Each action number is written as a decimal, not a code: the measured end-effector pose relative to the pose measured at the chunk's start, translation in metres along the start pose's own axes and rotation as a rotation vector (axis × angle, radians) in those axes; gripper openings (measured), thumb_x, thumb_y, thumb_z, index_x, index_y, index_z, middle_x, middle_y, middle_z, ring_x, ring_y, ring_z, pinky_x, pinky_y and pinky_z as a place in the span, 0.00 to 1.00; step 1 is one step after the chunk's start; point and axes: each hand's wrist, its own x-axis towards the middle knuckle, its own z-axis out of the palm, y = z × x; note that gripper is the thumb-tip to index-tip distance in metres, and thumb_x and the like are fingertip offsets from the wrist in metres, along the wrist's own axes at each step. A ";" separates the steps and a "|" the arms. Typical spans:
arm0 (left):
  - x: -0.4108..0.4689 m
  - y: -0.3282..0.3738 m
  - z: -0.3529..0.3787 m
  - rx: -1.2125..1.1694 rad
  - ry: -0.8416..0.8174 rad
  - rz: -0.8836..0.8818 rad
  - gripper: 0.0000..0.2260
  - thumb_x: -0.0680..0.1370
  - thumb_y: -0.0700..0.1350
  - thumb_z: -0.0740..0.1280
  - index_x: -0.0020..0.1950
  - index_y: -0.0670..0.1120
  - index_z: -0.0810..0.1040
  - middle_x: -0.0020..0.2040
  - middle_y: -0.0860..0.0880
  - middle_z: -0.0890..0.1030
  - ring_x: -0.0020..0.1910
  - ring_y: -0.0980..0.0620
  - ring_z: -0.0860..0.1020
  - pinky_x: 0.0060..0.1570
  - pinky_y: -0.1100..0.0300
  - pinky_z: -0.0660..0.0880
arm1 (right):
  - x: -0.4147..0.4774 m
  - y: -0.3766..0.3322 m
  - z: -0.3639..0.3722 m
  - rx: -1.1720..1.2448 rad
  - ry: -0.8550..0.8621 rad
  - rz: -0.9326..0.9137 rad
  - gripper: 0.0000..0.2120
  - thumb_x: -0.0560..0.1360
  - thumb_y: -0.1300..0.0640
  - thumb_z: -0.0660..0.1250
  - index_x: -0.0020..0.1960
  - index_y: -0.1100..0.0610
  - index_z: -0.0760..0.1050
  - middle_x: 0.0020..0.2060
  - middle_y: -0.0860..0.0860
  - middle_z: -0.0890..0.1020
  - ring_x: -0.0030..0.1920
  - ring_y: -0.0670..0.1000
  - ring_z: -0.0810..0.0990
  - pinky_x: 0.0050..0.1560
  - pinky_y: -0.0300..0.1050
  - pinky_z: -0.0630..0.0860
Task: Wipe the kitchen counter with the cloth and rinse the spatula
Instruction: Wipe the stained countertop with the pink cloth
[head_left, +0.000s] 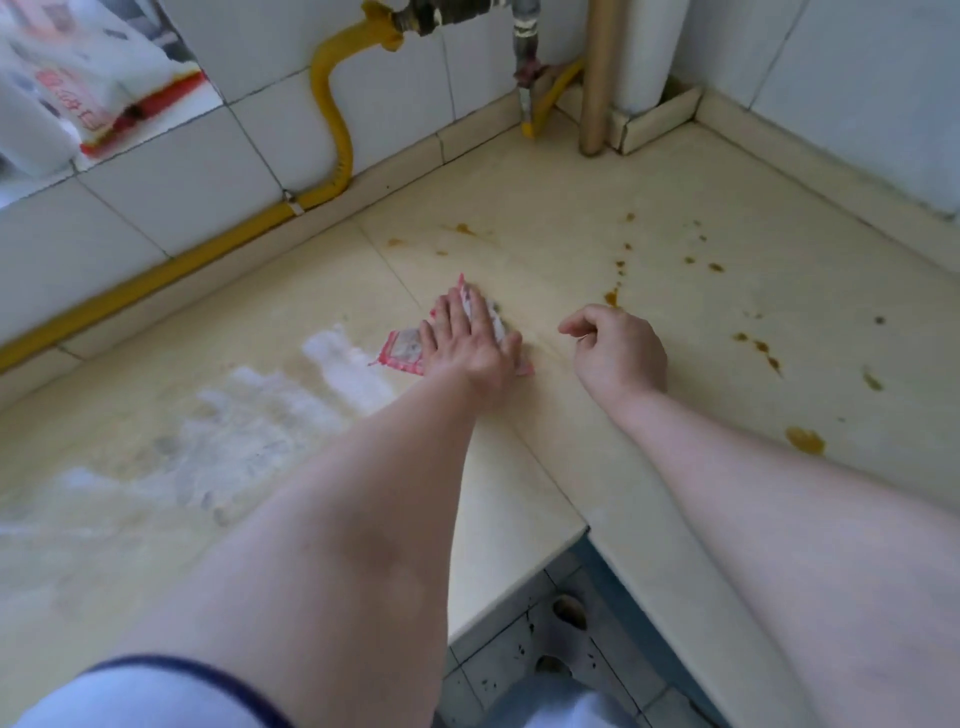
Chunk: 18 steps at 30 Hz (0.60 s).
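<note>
A small white cloth with a pink-red edge (402, 353) lies flat on the beige L-shaped counter (597, 218). My left hand (470, 340) presses down on the cloth with fingers spread, covering most of it. Just to the right, my right hand (618, 351) rests on the counter with fingers loosely curled and holds nothing. Brown sauce spots (613, 297) dot the counter right of the hands, with a bigger blotch (805, 440) near my right forearm. A wet streak (270, 415) trails left of the cloth. No spatula is in view.
A yellow gas hose (332, 104) runs along the tiled back wall to a valve (527, 78) in the corner. A tan pipe (597, 78) stands in the corner. A plastic bag (88, 88) sits at the upper left. The counter's inner corner edge (587, 530) drops to the floor.
</note>
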 end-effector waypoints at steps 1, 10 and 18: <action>0.002 0.009 0.001 0.019 -0.019 0.025 0.33 0.81 0.59 0.47 0.78 0.47 0.36 0.79 0.45 0.36 0.78 0.46 0.36 0.75 0.47 0.36 | 0.002 0.005 -0.004 -0.004 0.013 0.010 0.17 0.74 0.65 0.59 0.51 0.49 0.82 0.52 0.46 0.84 0.56 0.53 0.80 0.53 0.44 0.76; -0.009 -0.009 -0.005 0.101 -0.114 0.144 0.30 0.82 0.60 0.45 0.78 0.52 0.36 0.79 0.49 0.35 0.77 0.50 0.34 0.74 0.46 0.35 | 0.006 -0.012 0.002 0.007 -0.073 0.003 0.18 0.73 0.66 0.59 0.49 0.48 0.82 0.52 0.46 0.84 0.55 0.53 0.80 0.50 0.42 0.75; -0.011 -0.106 -0.028 -0.051 -0.012 -0.288 0.32 0.81 0.60 0.45 0.78 0.49 0.35 0.79 0.47 0.34 0.77 0.48 0.34 0.74 0.43 0.35 | 0.005 -0.054 0.027 0.035 -0.167 -0.093 0.19 0.73 0.67 0.57 0.49 0.49 0.82 0.53 0.45 0.83 0.55 0.51 0.80 0.51 0.42 0.76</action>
